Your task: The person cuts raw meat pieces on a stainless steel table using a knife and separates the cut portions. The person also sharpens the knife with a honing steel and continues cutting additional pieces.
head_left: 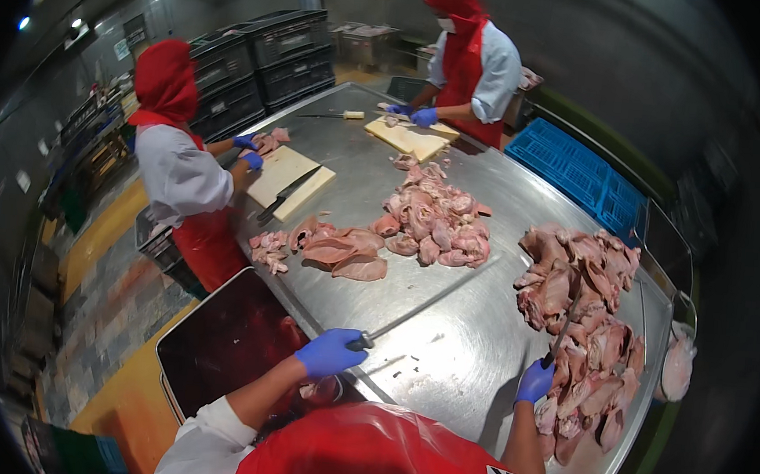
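Observation:
My left hand (328,353), in a blue glove, is closed round the black handle of a long honing steel (428,304). The rod slants up and to the right above the metal table. My right hand (535,382), gloved alike, grips a black-handled knife (563,329). Its blade points away from me, over a large heap of raw pinkish meat pieces (606,341) on the table's right side. Farther off, at the middle of the table, lies another pile of meat (434,214). Flat, ear-like pieces (348,251) lie just left of it.
A dark bin (214,340) stands against the table's left edge. Two co-workers in red hoods work at cutting boards, one at the left board (292,176), one at the far board (404,137). A loose knife (293,189) lies on the left board. Blue crates (570,167) stand beyond the right edge.

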The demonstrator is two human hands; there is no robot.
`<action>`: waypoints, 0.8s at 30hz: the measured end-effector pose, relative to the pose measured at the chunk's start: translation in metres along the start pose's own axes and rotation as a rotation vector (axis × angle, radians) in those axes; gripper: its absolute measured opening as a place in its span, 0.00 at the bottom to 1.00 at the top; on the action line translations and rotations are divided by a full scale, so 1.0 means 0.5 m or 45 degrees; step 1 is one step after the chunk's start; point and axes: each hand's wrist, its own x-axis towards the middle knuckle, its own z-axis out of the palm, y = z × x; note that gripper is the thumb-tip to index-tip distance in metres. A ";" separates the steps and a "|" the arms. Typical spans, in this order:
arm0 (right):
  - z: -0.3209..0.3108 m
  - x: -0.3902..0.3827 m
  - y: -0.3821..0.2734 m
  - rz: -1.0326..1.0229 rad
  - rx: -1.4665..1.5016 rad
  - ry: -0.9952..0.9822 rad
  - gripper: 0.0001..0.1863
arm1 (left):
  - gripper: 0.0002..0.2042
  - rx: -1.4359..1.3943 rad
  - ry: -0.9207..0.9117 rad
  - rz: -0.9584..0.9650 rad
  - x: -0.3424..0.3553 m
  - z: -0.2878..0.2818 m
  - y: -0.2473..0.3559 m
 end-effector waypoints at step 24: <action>0.003 -0.125 -0.170 -0.198 0.379 -0.817 0.19 | 0.08 0.533 0.029 0.207 0.005 0.011 0.079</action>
